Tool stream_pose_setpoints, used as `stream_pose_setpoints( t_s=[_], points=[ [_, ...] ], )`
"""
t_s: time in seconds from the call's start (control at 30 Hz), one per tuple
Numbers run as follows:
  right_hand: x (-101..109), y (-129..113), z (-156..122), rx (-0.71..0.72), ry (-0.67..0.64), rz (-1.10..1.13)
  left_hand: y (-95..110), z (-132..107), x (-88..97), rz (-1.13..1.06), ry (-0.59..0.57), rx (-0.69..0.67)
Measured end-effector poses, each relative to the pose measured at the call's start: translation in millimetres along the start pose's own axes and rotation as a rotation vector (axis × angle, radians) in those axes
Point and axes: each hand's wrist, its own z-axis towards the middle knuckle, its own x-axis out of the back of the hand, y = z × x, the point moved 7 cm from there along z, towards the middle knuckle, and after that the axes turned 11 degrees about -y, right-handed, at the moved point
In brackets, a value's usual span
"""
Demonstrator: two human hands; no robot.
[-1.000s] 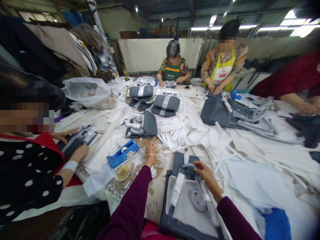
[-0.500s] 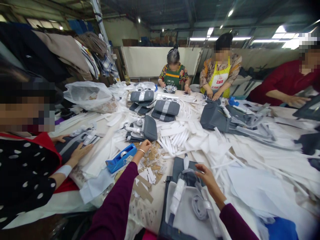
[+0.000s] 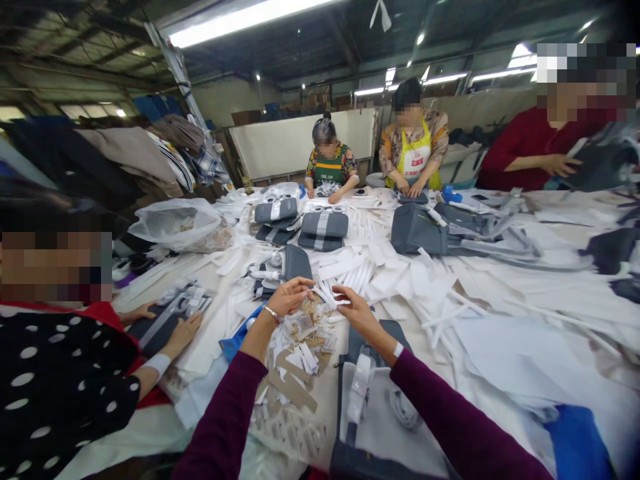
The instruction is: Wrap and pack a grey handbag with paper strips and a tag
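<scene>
My left hand (image 3: 290, 297) hovers over the loose pile of tags (image 3: 305, 327), fingertips drawn together in a pinch. Whatever it holds, if anything, is too small to make out. Facing it, my right hand (image 3: 356, 311) has thumb and fingers curved and apart, with no thing visible in its grasp. Behind the fingertips lie white foam tubes (image 3: 357, 275). A dark grey bag (image 3: 345, 413) lies in front of me, partly under my right forearm, with a wrapped handle (image 3: 361, 380) and a coiled strap (image 3: 404, 408) on it.
A blue tape dispenser (image 3: 235, 345) is partly hidden behind my left wrist. Stacked grey bags (image 3: 324, 230) and another large bag (image 3: 417, 230) stand farther back. White sheets (image 3: 520, 360) cover the right side. A co-worker's hands (image 3: 185, 333) rest on a bag at left; other people work across the table.
My right hand has moved from above the grey bag up and left toward my left hand. My left hand has shifted slightly right. The camera view has tilted upward.
</scene>
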Motion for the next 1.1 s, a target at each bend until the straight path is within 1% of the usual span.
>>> stream_pose_setpoints(
  t_s=[0.07,0.13,0.2,0.27,0.33,0.4,0.47,0.6,0.67,0.7,0.8,0.87,0.93,1.03,1.1],
  points=[
    [-12,-13,10,0.039,-0.026,0.015,15,-8,-17.7,-0.005,-0.054,-0.014],
    [-26,-21,15,0.022,-0.131,0.054,24,-16,-30.4,-0.009,-0.078,-0.023],
    [-39,-25,15,-0.024,-0.245,0.114,28,-23,-37.2,-0.016,-0.062,-0.029],
    [-46,-30,10,-0.04,-0.292,0.17,28,-28,-41.1,-0.01,-0.025,-0.024],
    [-48,-34,5,-0.026,-0.282,0.211,27,-31,-44.0,0.035,0.027,-0.003],
    [-50,-35,-2,-0.019,-0.262,0.244,28,-34,-46.1,0.138,0.11,-0.004],
    [-52,-33,-8,-0.021,-0.241,0.259,35,-36,-50.2,0.279,0.192,-0.043],
    [-55,-32,-21,0.013,-0.226,0.223,53,-43,-65.8,0.528,0.31,-0.104],
    [-56,-32,-27,0.036,-0.228,0.191,61,-48,-74.1,0.555,0.361,-0.117],
    [-57,-31,-30,0.043,-0.222,0.177,65,-51,-78.7,0.532,0.371,-0.127],
    [-57,-27,-40,0.05,-0.189,0.137,67,-55,-92.5,0.329,0.347,-0.152],
    [-57,-23,-50,0.056,-0.182,0.112,63,-54,-102.2,0.155,0.296,-0.149],
    [-54,-19,-60,0.058,-0.176,0.079,57,-53,-112.8,0.035,0.224,-0.145],
    [-43,-13,-73,-0.001,-0.165,0.055,51,-53,-127.5,-0.014,0.129,-0.145],
    [-36,-11,-80,-0.057,-0.175,0.074,47,-53,-136.8,-0.055,0.063,-0.1]
  ],
)
